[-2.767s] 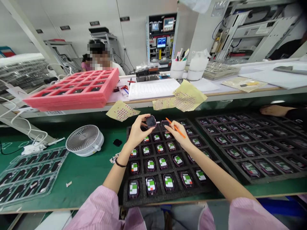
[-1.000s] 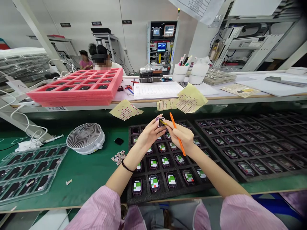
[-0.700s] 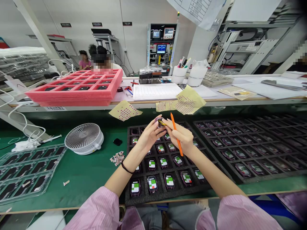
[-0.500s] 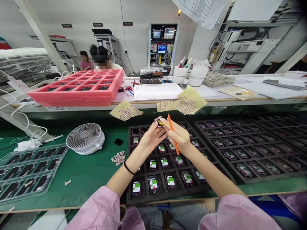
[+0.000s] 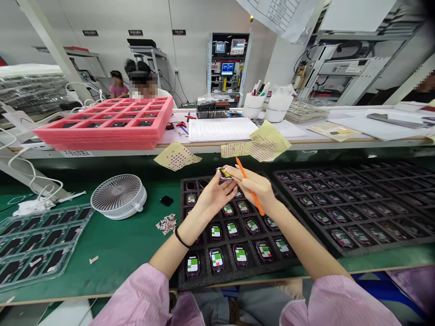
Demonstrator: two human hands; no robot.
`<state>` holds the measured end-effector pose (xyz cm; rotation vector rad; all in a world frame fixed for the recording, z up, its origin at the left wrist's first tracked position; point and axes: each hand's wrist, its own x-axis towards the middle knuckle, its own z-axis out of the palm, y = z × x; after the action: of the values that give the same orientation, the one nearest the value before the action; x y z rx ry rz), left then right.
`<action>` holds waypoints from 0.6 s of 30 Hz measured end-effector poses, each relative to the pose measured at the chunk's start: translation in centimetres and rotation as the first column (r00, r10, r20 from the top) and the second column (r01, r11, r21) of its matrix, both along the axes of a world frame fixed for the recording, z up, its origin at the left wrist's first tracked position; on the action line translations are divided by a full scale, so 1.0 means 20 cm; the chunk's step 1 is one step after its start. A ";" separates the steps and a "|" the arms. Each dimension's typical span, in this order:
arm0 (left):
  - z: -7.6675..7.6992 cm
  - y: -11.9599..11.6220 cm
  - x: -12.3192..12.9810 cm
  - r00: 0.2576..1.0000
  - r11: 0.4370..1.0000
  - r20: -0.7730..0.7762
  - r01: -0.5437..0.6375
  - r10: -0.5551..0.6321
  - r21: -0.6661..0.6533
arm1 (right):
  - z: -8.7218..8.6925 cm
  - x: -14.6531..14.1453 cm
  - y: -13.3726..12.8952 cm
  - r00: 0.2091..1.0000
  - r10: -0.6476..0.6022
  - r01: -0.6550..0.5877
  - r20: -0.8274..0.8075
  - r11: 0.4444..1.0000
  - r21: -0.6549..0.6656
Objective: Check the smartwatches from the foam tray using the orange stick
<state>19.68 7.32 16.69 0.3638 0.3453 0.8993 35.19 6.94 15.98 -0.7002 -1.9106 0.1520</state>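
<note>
Watch body (image 5: 224,174): purple rim, yellow film, held by left hand (image 5: 214,195).

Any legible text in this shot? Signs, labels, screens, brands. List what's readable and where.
Nothing can be read with certainty.
Black wall signs: too small.
Label below the pink foam tray: blurred.
Ruled form: too small.
Test cabinet screens: too small.
Smartwatch screens in the black foam tray: colour blocks, no text.
Held smartwatch: no text visible.
Orange stick: no text visible.

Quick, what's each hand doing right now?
Left hand: closed, holding a small purple-framed device.
Right hand: closed, holding an orange stick.
</note>
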 end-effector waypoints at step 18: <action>-0.03 -0.03 0.01 1.000 1.000 0.006 -0.003 0.003 0.025 | -0.03 -0.13 -0.09 0.955 -0.274 0.198 0.115 0.875 0.442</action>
<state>19.92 6.71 16.08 0.3836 0.3295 0.9079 32.67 5.23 15.39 -0.6532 -1.9128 -0.4881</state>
